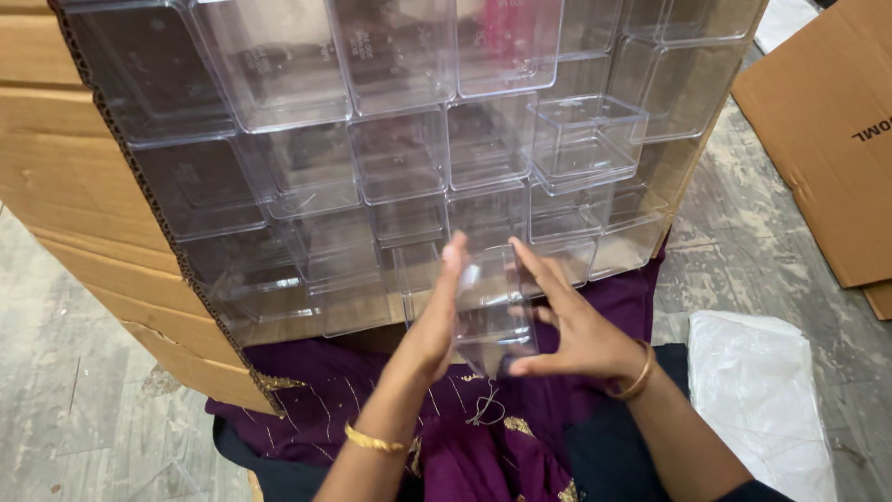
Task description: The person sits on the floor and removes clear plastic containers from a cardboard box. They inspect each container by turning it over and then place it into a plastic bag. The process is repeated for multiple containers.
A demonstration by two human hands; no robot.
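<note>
Hands are pressing flat on one clear plastic box (492, 311): left hand (435, 321) and right hand (567, 325) sandwiching it, fingers straight (not curled). Box is hovering just below the carton (88, 158), where many stacked boxes (390, 149) are remaining.

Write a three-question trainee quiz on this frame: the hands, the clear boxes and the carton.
1. True or false: the left hand and right hand hold one clear box between them.
2. Where are the other clear boxes stacked? A) in the open carton B) on the white bag C) on the flat cardboard
3. Fill in: each wrist wears a gold ____.

Key: 1 true; 2 A; 3 bangle.
</note>
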